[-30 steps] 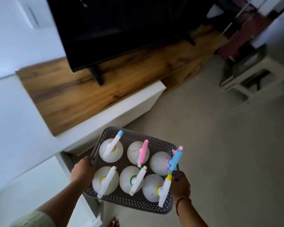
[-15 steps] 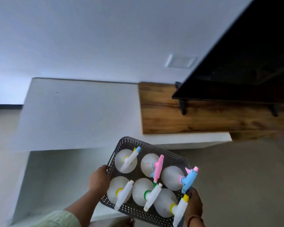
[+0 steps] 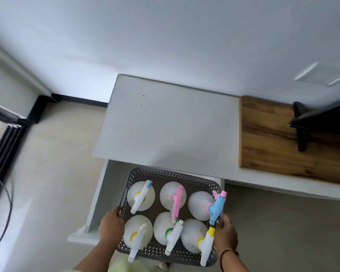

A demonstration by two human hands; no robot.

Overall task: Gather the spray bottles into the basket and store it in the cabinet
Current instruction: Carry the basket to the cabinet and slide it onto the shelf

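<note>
A dark grey perforated basket [image 3: 166, 174] hangs in the air at the bottom centre, carried by both hands. My left hand [image 3: 111, 226] grips its left handle and my right hand [image 3: 225, 235] grips its right side. Inside stand several white spray bottles [image 3: 197, 203] in two rows, with white, pink, blue, yellow and green nozzles. The basket's far edge is just in front of the white cabinet [image 3: 165, 124], over the open compartment [image 3: 114, 181] below the cabinet top. The open cabinet door [image 3: 95, 201] stands to the left of the basket.
A wooden board [image 3: 269, 138] lies on the cabinet top at the right, with a black TV [image 3: 322, 116] and its foot on it. A white wall rises behind. Beige floor spreads left and right; a black window frame [image 3: 2, 152] and a cable [image 3: 6, 209] sit at far left.
The view has swung left and down over the white cabinet; the TV has slid to the right edge. The basket, still held in both hands, has come closer to the open compartment.
</note>
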